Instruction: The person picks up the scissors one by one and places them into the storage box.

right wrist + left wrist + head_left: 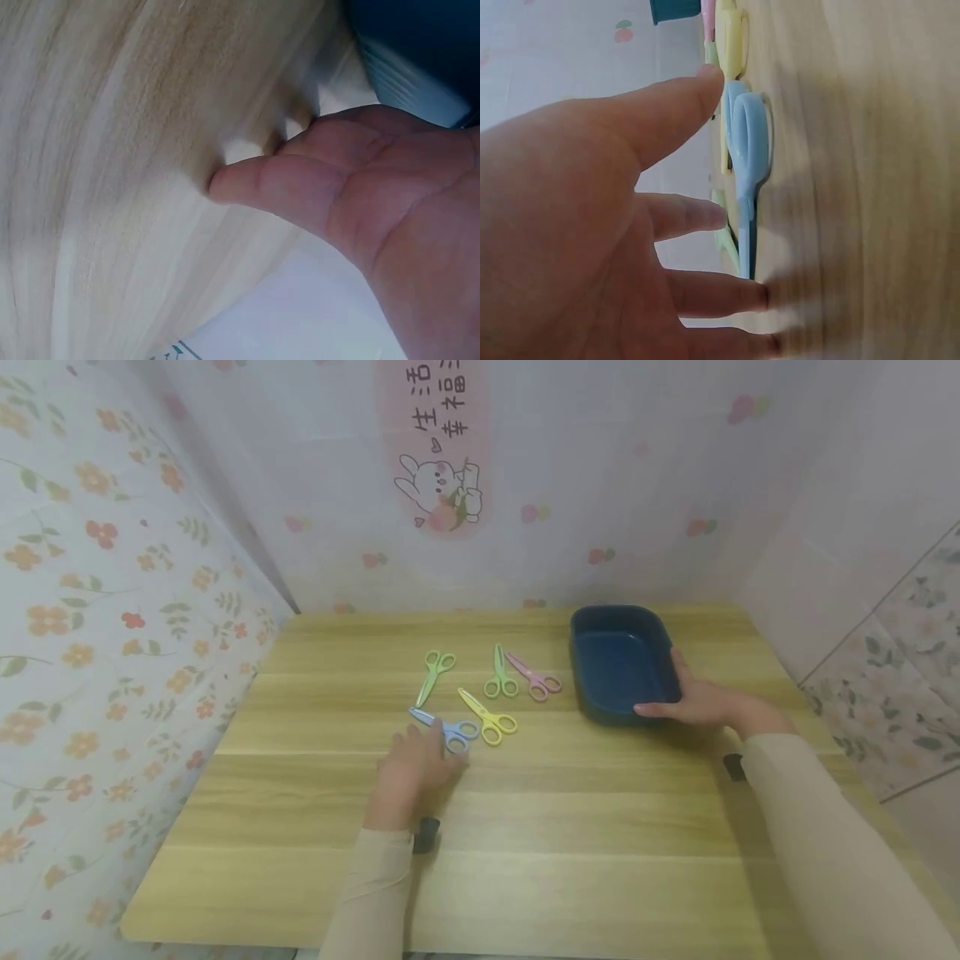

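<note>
In the head view my left hand [417, 766] reaches over the table beside the blue scissors [455, 732], holding nothing. Its thumb and fingers are spread around these scissors in the left wrist view, fingertips close to the wood. My right hand [703, 700] lies against the near right corner of a dark blue bin [626, 713], thumb along the near side and fingers along the right wall. The right wrist view shows its fingertips [225, 180] down at the tabletop. Yellow scissors [489, 718] lie just right of the blue pair.
Green scissors [435, 677] lie farther back on the left. Another green pair [500, 673] and pink scissors [535, 677] lie between them and the bin. The wooden table [585, 827] meets a printed curtain [570, 468] at the back, with floral cloth [105, 635] on the left.
</note>
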